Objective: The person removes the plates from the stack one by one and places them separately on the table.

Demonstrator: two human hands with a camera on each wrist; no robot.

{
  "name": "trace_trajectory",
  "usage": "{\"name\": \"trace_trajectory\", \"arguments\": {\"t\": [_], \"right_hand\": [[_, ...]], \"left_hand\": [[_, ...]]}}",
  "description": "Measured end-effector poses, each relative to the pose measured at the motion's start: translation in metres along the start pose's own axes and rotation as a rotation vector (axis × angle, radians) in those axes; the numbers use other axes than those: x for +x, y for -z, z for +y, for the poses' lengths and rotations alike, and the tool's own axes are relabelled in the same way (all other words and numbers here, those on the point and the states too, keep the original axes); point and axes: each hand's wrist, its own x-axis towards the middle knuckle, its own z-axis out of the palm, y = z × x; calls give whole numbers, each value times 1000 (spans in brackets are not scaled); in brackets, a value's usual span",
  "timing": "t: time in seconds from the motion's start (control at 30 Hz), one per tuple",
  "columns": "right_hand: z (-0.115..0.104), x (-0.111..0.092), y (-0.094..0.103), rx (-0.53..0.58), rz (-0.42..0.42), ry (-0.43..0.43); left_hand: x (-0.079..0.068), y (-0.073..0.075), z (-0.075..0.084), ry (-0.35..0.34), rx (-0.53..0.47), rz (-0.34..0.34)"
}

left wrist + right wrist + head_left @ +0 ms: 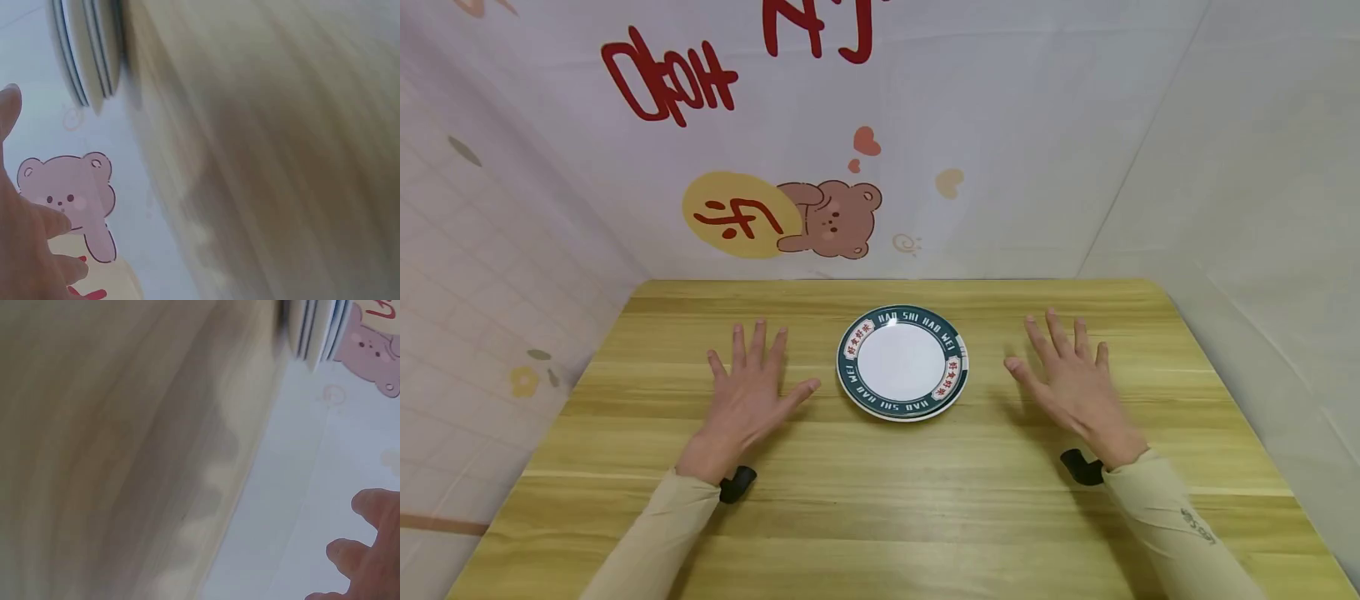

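A round plate [901,362] with a white centre and a dark green lettered rim lies in the middle of the table. Seen edge-on in the left wrist view, it is a stack of plates [87,50]; the right wrist view shows the stacked rims [319,328] too. To the left of the stack, my left hand [748,404] is held with fingers spread and holds nothing. My right hand [1075,387] is spread likewise on the right side, palm down and apart from the plates. Shadows beneath the hands suggest both are above the tabletop.
The wood-grain table [895,517] meets a white backdrop [1000,167] at its far edge, printed with a bear [835,218] and red characters. Pale sheets also hang along the left and right sides. A black piece [1082,467] shows under the right wrist, another [737,483] under the left.
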Motion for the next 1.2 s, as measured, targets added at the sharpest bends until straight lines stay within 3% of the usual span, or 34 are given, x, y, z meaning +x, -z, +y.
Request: {"name": "trace_trajectory", "arguments": {"t": [0.27,0.7,0.87,1.2], "right_hand": [[-16,6,-4,72,-2,28],[-39,17,-7,380,-39,21],[-44,20,-12,424,-54,-9],[-48,25,-20,508,-85,-67]], "left_hand": [[9,1,17,32,-146,9],[17,-3,44,67,-518,-40],[15,-12,50,97,-555,-55],[9,-20,58,72,-524,-52]]}}
